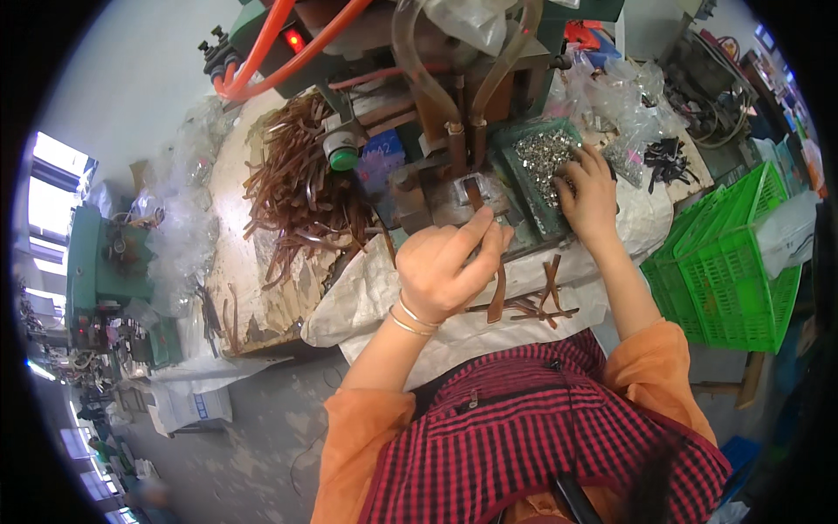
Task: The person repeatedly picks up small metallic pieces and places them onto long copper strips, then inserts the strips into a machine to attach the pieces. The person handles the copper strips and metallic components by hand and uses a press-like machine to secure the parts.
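Note:
My left hand [449, 262] pinches a narrow brown strap [497, 301] between thumb and fingers. The strap's far end lies on the small metal work plate [466, 189] under the machine, and its tail hangs below my hand toward me. To the right, my right hand [590, 196] reaches over a green tray [526, 203] of small shiny metal pieces [543, 155]. Its fingers are bent and spread, with the tips at the pieces; no held piece can be made out. The machine [467, 113] stands directly ahead, with clear tubes coming down to its working head.
A big heap of brown straps [301, 188] lies on the left of the table, beside a green button [343, 158]. Several loose straps [537, 304] rest on the white cloth [384, 293] near me. Green crates [729, 258] stand at the right, and black strips [669, 162] lie at the back right.

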Demonstrator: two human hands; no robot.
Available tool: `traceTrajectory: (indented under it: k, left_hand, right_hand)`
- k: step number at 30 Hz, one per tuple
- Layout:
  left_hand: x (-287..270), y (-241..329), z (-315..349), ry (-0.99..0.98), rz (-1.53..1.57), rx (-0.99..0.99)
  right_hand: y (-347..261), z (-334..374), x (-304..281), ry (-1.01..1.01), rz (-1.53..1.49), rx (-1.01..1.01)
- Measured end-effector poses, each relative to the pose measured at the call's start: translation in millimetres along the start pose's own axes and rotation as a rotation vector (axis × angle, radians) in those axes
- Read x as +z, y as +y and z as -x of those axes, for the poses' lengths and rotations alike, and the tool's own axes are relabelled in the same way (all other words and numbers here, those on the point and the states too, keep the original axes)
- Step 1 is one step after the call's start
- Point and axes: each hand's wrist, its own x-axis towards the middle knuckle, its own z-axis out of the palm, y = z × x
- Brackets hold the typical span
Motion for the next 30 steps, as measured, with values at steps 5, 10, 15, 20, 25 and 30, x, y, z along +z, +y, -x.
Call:
traceTrajectory:
  k: [5, 10, 15, 20, 25, 30]
  left_hand:
    - [0, -12, 11, 0.057, 0.02, 0.049]
    - [11, -7, 20, 0.162, 0.015, -0.012]
    - [-10, -4, 57, 0.315, 0.057, -0.146]
    - [-5, -60, 85, 0.446, -0.108, -0.89]
    - [28, -85, 83, 0.318, -0.032, -0.99]
    - [36, -88, 72, 0.298, -0.04, -1.087]
  right_hand:
    - [9, -11, 13, -0.053, -0.359, 0.247]
    - [47, -5, 17, 0.015, -0.422, 0.197]
    - [67, -4, 12, 0.038, -0.528, 0.239]
    - [71, 3, 2, -0.015, -0.78, 0.326]
    - [39, 1, 6, -0.012, -0.686, 0.19]
    - [35, 9, 4, -0.024, -0.732, 0.199]
